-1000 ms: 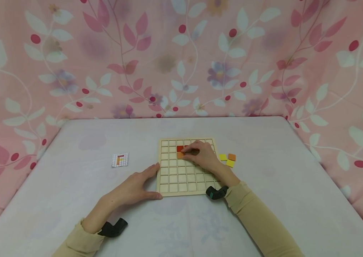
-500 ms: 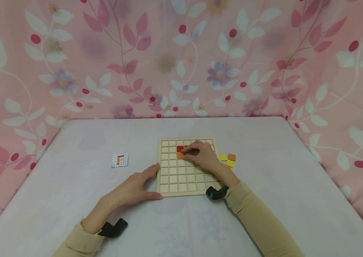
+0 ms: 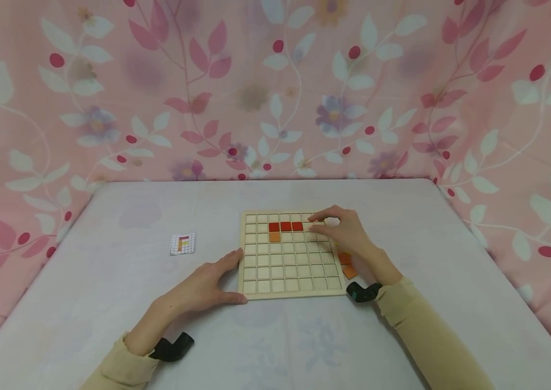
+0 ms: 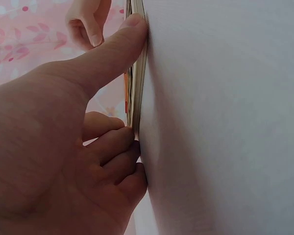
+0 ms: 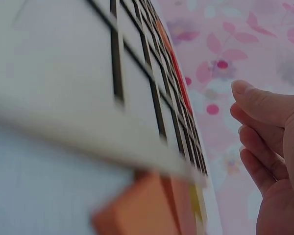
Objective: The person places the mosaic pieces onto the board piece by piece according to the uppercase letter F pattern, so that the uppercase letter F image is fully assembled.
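My left hand (image 3: 202, 287) rests at the left side of a wooden grid board (image 3: 292, 296), thumb and fingertips against its edge. Three red square tiles (image 3: 285, 226) form a row in the board's upper part, and an orange tile (image 3: 274, 237) lies directly below the leftmost one. Over the board's upper right side hovers my right hand (image 3: 345, 227), thumb and forefinger apart with nothing between them. In the right wrist view, that hand (image 5: 269, 137) is beyond the board, loosely bent and without a tile. Loose orange tiles (image 3: 345, 258) lie by the board's right edge, partly behind the right wrist.
A small paper card (image 3: 183, 244) with a coloured grid pattern lies left of the board. A yellow tile (image 5: 195, 200) shows beside the orange ones in the right wrist view. Each wrist carries a black camera (image 3: 172, 346). A floral curtain (image 3: 255, 97) hangs behind the white-covered table (image 3: 129, 216).
My right hand has lifted off the orange tile on the board and moved right. The red row is now uncovered, and more orange tiles beside the board show. The left hand stays put.
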Demonstrator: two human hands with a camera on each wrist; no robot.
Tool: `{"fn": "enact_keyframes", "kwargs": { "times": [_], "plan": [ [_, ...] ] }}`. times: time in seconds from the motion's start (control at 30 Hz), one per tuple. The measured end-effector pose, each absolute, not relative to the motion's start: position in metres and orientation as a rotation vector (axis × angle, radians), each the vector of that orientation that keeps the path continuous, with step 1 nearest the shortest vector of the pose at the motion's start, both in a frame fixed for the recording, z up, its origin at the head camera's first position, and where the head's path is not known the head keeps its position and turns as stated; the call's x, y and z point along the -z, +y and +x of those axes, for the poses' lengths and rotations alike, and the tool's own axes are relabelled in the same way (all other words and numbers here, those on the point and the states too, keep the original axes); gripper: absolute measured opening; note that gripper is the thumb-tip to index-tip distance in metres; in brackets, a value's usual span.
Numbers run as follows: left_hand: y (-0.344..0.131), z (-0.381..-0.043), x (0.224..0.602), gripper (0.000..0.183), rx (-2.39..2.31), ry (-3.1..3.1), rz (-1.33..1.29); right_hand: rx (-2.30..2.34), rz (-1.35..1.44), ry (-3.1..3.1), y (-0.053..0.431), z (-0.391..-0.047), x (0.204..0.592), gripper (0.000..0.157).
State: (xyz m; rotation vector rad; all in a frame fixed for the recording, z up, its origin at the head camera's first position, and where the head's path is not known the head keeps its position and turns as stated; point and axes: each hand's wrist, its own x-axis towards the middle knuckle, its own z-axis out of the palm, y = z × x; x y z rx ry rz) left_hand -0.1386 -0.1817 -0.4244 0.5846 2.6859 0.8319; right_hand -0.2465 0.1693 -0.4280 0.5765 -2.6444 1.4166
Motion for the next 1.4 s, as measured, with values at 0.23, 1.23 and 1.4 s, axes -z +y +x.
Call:
{"fn": "enact_keyframes", "kwargs": {
  "times": [0.23, 1.23, 1.4],
  "plan": [
    [-0.183, -0.138, 0.424, 0.104, -0.820, 2.691, 0.578, -1.360, 0.411, -2.700, 0.211, -0.241, 0.430, 0.027],
    [-0.182, -0.139, 0.425, 0.104, -0.826, 2.685, 0.581, -1.252, 0.363, -2.728, 0.277, -0.228, 0.450, 0.028],
    [-0.181, -0.138, 0.423, 0.104, -0.824, 2.684, 0.581, -1.248, 0.408, -2.712, 0.276, -0.227, 0.449, 0.027]
  ]
}}
